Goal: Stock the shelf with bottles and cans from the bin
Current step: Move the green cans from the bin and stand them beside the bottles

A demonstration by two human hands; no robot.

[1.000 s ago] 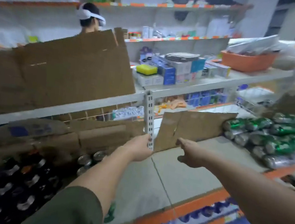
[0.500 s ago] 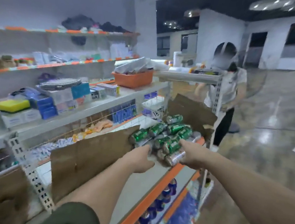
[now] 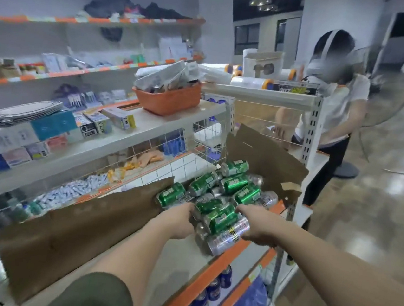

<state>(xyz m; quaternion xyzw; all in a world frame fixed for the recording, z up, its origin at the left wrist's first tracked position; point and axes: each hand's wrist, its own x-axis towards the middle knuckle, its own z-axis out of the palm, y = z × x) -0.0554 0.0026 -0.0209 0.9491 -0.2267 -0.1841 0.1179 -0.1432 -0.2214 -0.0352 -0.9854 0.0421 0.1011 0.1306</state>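
left hand and right hand bracket the green cans heaped sideways on the shelf, likely steadying the pile; whether they clamp i cannot tell.

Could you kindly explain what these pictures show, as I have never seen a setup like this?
There is no machine here: a person stocks a shop shelf with bare hands. Every picture comes from one wide-angle camera worn on that person's head, so both forearms reach in from below. The left hand and right hand meet a pile of green and silver cans from either side; their fingers are mostly hidden, so I cannot tell whether they grip. The cans lie on their sides on the shelf between two cardboard sheets. Blue cans sit on the level below, an orange basket on the one above. Another person stands beyond the shelf end.
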